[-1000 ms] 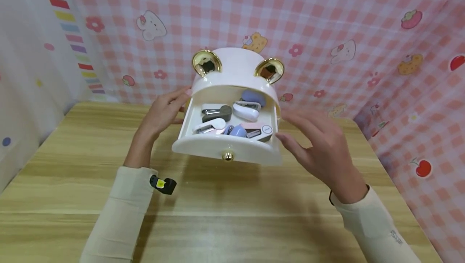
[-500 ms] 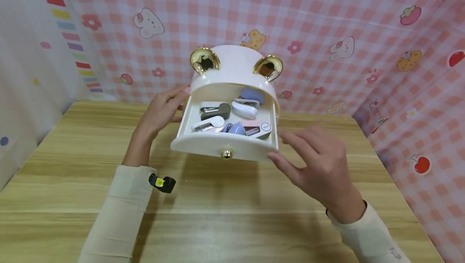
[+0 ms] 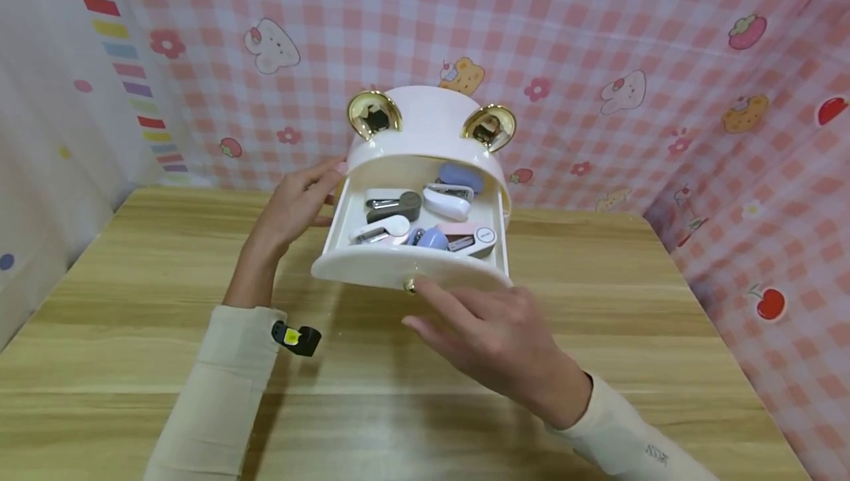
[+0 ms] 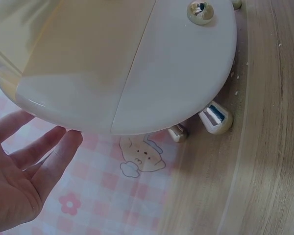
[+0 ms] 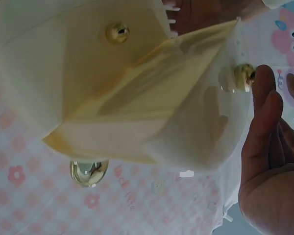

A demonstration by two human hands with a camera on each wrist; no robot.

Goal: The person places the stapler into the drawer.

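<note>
A white desktop drawer box [image 3: 432, 123] with two gold ears stands at the back of the table, its drawer [image 3: 361, 265] pulled out. Several small staplers lie inside, among them a dark grey one [image 3: 397, 209], a white one [image 3: 446, 203] and a blue one [image 3: 433, 238]. My left hand [image 3: 295, 204] rests its fingertips on the box's left side, fingers loosely extended. At the drawer's front, my right hand [image 3: 494, 337] has its index fingertip right at the gold knob [image 3: 410, 285]; the thumb is apart from the knob. In the right wrist view, the fingers [image 5: 264, 85] reach the knob [image 5: 245, 77].
The wooden table [image 3: 372, 407] stretches in front of the box. Behind it hangs a pink checked cloth [image 3: 219, 60] with cartoon prints, and more cloth closes off both sides. Gold feet [image 4: 215, 117] hold the box off the table.
My right hand has left the drawer box's right side, come down past the drawer's right corner and moved left to the knob. My left hand and the pulled-out drawer have stayed in place.
</note>
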